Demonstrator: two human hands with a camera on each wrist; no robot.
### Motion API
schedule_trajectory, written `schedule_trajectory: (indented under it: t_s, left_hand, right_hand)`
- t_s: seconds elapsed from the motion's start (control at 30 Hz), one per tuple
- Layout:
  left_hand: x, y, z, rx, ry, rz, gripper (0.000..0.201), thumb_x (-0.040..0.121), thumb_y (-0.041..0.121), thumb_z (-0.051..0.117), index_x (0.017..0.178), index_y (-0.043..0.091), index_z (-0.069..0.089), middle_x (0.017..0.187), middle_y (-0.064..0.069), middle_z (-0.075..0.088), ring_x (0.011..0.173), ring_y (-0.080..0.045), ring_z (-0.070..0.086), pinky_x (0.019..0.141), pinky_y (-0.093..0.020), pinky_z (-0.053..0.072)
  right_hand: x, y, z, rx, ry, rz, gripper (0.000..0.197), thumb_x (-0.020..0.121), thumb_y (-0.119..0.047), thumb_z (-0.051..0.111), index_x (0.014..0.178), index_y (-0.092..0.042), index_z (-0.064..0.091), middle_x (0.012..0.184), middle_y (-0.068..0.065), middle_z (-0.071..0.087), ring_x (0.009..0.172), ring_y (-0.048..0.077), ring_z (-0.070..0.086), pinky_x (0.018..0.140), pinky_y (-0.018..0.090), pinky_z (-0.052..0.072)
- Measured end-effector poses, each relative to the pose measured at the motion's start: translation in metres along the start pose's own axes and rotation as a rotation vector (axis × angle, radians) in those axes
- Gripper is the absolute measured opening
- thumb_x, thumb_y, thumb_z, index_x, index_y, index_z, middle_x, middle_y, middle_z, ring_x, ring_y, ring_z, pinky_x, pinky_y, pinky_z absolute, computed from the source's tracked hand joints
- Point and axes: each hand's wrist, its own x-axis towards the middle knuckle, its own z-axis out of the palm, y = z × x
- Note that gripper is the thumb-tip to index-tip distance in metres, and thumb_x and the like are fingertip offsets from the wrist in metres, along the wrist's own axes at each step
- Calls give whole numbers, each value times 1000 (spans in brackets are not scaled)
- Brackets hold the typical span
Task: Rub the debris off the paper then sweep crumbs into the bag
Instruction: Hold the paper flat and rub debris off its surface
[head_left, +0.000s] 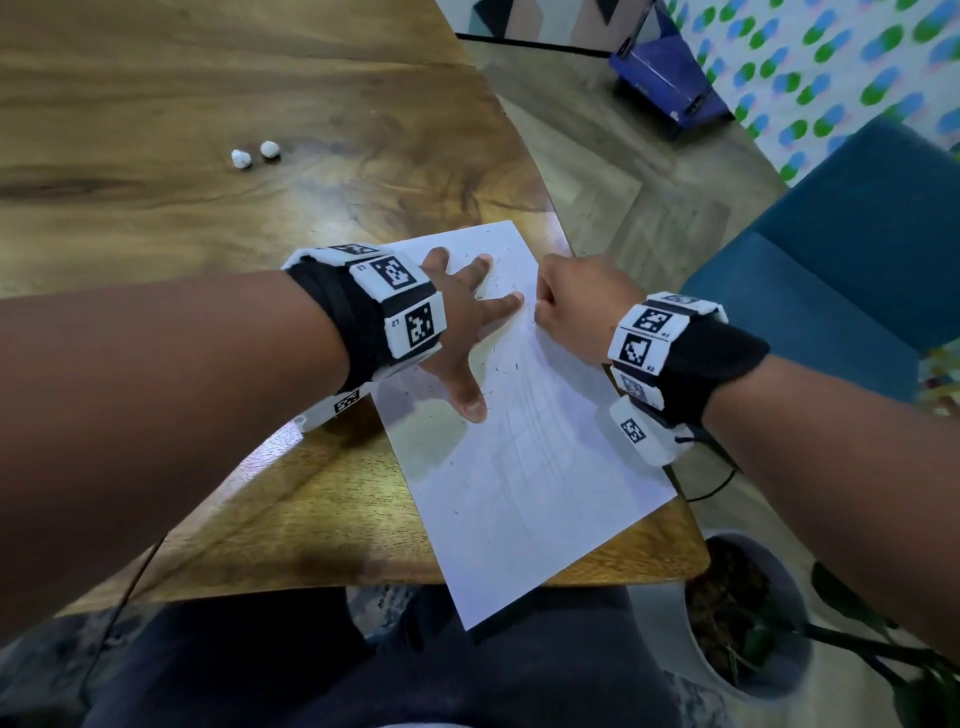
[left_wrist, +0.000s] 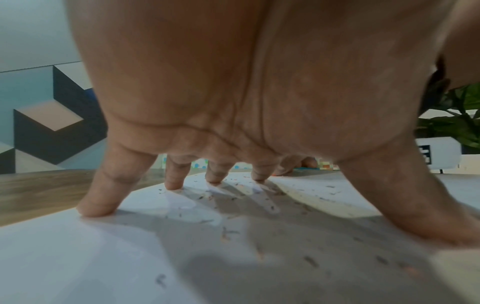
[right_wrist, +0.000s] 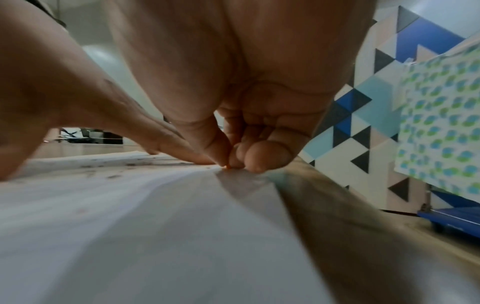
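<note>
A white sheet of paper (head_left: 524, 467) lies on the wooden table (head_left: 208, 218), its near corner hanging over the table's front edge. Dark debris flecks (head_left: 500, 365) are scattered over its far half, and show close up as flecks (left_wrist: 228, 232) in the left wrist view. My left hand (head_left: 460, 322) is spread flat, with its fingertips (left_wrist: 96, 207) pressing the paper down. My right hand (head_left: 566, 306) is at the paper's right edge with its fingers curled. Its fingertips (right_wrist: 249, 158) pinch a small orange piece (right_wrist: 226, 167) against the sheet. No bag is in view.
Two small white lumps (head_left: 255, 154) sit on the table further back to the left. A blue chair (head_left: 831, 270) stands right of the table, with a potted plant (head_left: 748, 613) on the floor below. A blue crate (head_left: 670, 78) stands on the floor at the back.
</note>
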Motion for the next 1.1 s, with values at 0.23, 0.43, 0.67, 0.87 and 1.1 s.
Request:
schedule_trajectory:
  t_s: [0.23, 0.43, 0.67, 0.87, 1.1]
  left_hand:
    - [1, 0, 1, -7, 5, 11, 130, 65, 82, 73, 157, 52, -14, 170, -3, -20, 153, -48, -4, 110, -64, 32]
    - [0, -2, 1, -37, -3, 12, 129, 62, 83, 73, 155, 56, -13, 170, -2, -20, 153, -47, -5, 108, -67, 33]
    - [2, -3, 3, -38, 3, 13, 129, 61, 84, 73, 154, 58, -12, 170, -1, -20, 153, -47, -4, 106, -66, 35]
    - [2, -2, 3, -26, 6, 14, 129, 63, 83, 73, 154, 56, -15, 169, -1, -23, 153, -47, -7, 108, -66, 33]
    - [1, -3, 3, -33, 11, 13, 129, 63, 84, 72, 154, 57, -15, 169, -1, -21, 153, -47, -6, 107, -66, 34]
  right_hand:
    - [-55, -31, 4, 95, -216, -284, 7, 92, -27, 53, 87, -22, 52, 87, 0, 65, 80, 22, 59, 69, 38, 50]
    - [-13, 3, -3, 103, -58, -35, 8, 90, -24, 54, 91, -17, 58, 88, 6, 66, 80, 27, 62, 66, 34, 50]
    - [-33, -10, 4, 33, -64, -147, 6, 92, -22, 49, 90, -17, 51, 86, 5, 64, 79, 27, 60, 64, 35, 47]
    - [-71, -33, 4, 134, -264, -303, 9, 93, -27, 50, 92, -21, 56, 86, -3, 64, 80, 18, 59, 67, 36, 51]
    - [-15, 4, -5, 70, -57, -18, 6, 90, -22, 50, 87, -19, 54, 88, 5, 64, 74, 22, 57, 61, 31, 46]
